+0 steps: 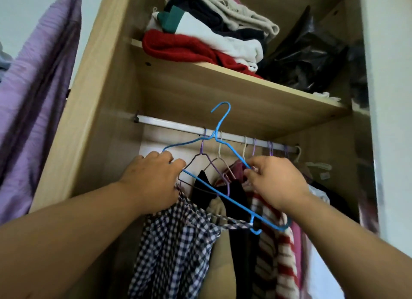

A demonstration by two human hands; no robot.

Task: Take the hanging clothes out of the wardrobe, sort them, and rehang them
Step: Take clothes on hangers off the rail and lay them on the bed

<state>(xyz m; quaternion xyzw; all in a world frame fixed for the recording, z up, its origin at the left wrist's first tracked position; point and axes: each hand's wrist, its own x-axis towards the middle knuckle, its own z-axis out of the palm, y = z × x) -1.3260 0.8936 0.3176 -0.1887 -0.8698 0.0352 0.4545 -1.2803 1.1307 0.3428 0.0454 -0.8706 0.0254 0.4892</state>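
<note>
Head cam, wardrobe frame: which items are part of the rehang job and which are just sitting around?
Job: blue hanger, gripped by left hand and right hand; checked garment, strap caught on it; rail; black garment and striped garment on the rail.

Lying about: folded clothes and black bag on the shelf; purple cloth left of the wardrobe.

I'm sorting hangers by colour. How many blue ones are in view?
1. The blue hanger is off the rail, tilted, gripped by the left hand and the right hand in front of the hanging clothes. More may be hidden behind garments.
</note>
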